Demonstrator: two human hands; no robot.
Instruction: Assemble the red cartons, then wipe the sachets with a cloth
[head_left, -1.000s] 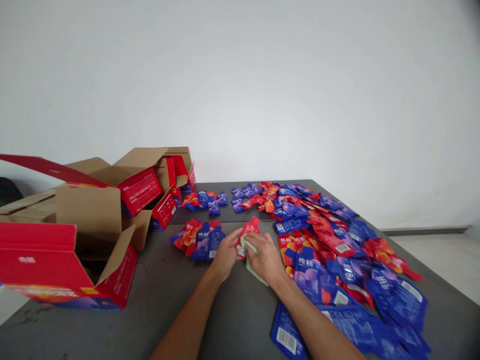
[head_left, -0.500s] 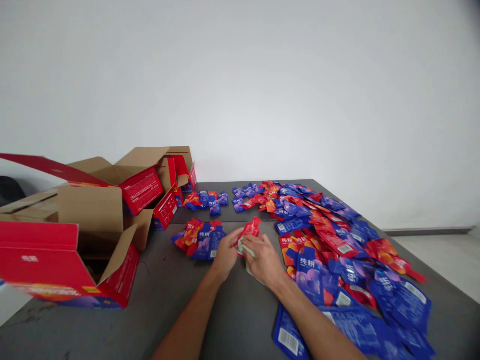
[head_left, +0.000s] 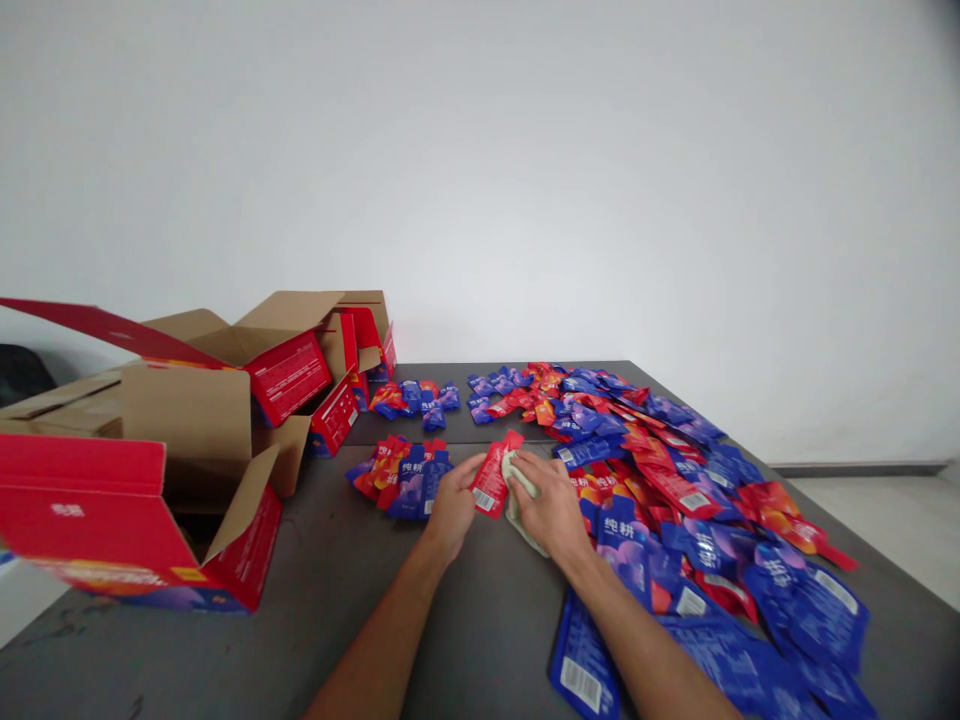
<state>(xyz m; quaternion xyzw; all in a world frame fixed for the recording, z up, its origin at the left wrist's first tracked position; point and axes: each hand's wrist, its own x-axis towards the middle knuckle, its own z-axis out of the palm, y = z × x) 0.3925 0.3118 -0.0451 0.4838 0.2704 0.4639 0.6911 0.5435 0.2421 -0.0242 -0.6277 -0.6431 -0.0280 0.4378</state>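
Observation:
My left hand (head_left: 454, 507) pinches the left edge of a red spouted pouch (head_left: 491, 478), held tilted above the table with its barcode side showing. In my right hand (head_left: 551, 503) is a bunched pale green cloth (head_left: 521, 483), touching the pouch's right edge; part of the cloth hangs down below the fingers. Left of my left hand lies a small stack of blue and red pouches (head_left: 410, 482). A large heap of red and blue pouches (head_left: 637, 450) spreads out to the right of my right hand, partly hidden by my forearm.
Open red cardboard boxes (head_left: 247, 560) with raised flaps stand along the left side of the grey table (head_left: 337, 620). Farther back lie two small groups of pouches (head_left: 416, 398) (head_left: 499, 382). A white wall (head_left: 510, 200) rises behind the table.
My right hand with the cloth has moved right across the pouch, uncovering its face and barcode. My left hand still holds the pouch in about the same place.

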